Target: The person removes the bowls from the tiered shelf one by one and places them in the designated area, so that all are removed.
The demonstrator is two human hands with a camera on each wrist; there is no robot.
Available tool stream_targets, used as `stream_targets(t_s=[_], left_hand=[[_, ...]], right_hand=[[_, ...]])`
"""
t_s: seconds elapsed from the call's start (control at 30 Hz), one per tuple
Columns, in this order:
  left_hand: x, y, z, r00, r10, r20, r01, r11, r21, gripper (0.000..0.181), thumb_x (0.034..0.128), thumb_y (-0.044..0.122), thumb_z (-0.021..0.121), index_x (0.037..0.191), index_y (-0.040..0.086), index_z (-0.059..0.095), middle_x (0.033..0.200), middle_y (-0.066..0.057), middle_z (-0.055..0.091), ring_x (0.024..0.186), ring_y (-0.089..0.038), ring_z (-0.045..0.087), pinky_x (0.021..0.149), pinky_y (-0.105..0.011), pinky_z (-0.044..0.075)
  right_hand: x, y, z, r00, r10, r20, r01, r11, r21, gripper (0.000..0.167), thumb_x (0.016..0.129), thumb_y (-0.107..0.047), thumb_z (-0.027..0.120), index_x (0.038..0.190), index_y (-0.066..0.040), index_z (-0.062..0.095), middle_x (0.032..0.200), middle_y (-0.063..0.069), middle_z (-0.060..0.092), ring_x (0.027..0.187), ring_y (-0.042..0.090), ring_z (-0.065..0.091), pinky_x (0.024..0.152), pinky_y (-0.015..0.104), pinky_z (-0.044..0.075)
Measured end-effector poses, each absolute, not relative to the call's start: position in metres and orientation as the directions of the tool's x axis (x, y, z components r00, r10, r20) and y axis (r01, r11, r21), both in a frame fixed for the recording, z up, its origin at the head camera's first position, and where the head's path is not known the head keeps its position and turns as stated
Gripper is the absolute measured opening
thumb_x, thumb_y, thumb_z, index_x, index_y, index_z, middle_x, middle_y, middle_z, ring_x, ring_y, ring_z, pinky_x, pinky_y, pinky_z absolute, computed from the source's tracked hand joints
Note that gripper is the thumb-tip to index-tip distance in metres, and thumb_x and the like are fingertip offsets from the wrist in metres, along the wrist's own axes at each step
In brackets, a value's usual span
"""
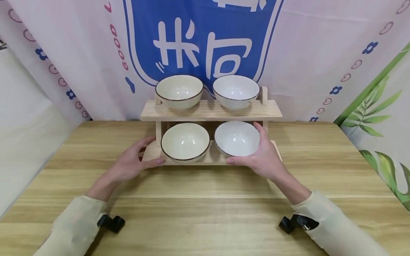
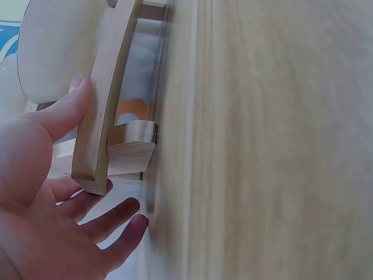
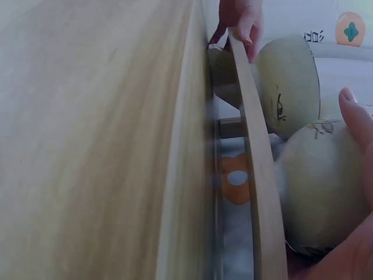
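A two-tier wooden rack holds two bowls per tier. At the lower tier's left end, my left hand grips the board; in the left wrist view its thumb lies on the board and the fingers curl loosely round the end. My right hand holds the lower right white bowl, thumb at the front and fingers round its right side. Beside it sits a cream bowl with a brown rim. The right wrist view shows the held bowl's outside close to the right thumb.
On the upper tier stand a cream bowl at left and a white bowl at right. The rack is near the back edge of the wooden table. Behind hangs a printed curtain.
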State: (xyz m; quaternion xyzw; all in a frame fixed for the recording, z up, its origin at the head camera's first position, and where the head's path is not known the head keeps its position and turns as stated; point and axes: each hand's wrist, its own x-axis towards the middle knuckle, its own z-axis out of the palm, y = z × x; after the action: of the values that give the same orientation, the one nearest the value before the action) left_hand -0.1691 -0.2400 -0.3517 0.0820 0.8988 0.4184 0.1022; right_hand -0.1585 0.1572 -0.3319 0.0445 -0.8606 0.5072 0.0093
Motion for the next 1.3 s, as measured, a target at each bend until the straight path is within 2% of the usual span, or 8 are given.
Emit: stream_targets(t_s=[0.27,0.53,0.8,1.3], left_hand=[[-0.17,-0.241,-0.355,-0.967,0.221,-0.126,0.042,0.627,0.778,0.1,0.0942,0.045,0.081,0.169,0.013,0.024,0.168,-0.025,0.037,0.145,-0.047,0.047,0.111,-0.06,0.048],[-0.172,-0.241,-0.352,-0.966,0.217,-0.142,0.029,0.634,0.773,0.101,0.0935,0.048,0.081,0.17,0.016,0.023,0.168,-0.026,0.036,0.147,-0.048,0.045,0.112,-0.063,0.046],[-0.171,-0.242,-0.352,-0.967,0.2,-0.156,0.008,0.638,0.77,0.102,0.0915,0.052,0.081,0.169,0.019,0.025,0.169,-0.023,0.035,0.15,-0.047,0.042,0.116,-0.063,0.044],[-0.172,-0.242,-0.354,-0.97,0.198,-0.145,0.015,0.639,0.769,0.1,0.0923,0.049,0.082,0.169,0.019,0.026,0.169,-0.024,0.035,0.151,-0.048,0.04,0.116,-0.066,0.042]], right_hand=[[-0.158,0.152,-0.336,-0.996,-0.018,0.087,-0.084,0.506,-0.858,0.147,0.062,-0.039,0.105,0.171,-0.016,0.009,0.162,0.021,0.042,0.143,0.038,0.05,0.117,0.057,0.045],[-0.157,0.153,-0.339,-0.994,-0.031,0.108,-0.109,0.496,-0.861,0.137,0.069,-0.04,0.101,0.169,-0.014,0.011,0.159,0.021,0.044,0.142,0.037,0.05,0.112,0.055,0.049],[-0.153,0.157,-0.34,-0.991,-0.04,0.125,-0.128,0.502,-0.855,0.132,0.07,-0.037,0.1,0.168,-0.014,0.016,0.158,0.02,0.045,0.14,0.037,0.052,0.111,0.054,0.049],[-0.152,0.169,-0.34,-0.983,-0.132,0.13,-0.176,0.453,-0.874,0.129,0.074,-0.029,0.099,0.169,-0.012,0.013,0.162,0.019,0.038,0.141,0.038,0.051,0.113,0.054,0.048]])
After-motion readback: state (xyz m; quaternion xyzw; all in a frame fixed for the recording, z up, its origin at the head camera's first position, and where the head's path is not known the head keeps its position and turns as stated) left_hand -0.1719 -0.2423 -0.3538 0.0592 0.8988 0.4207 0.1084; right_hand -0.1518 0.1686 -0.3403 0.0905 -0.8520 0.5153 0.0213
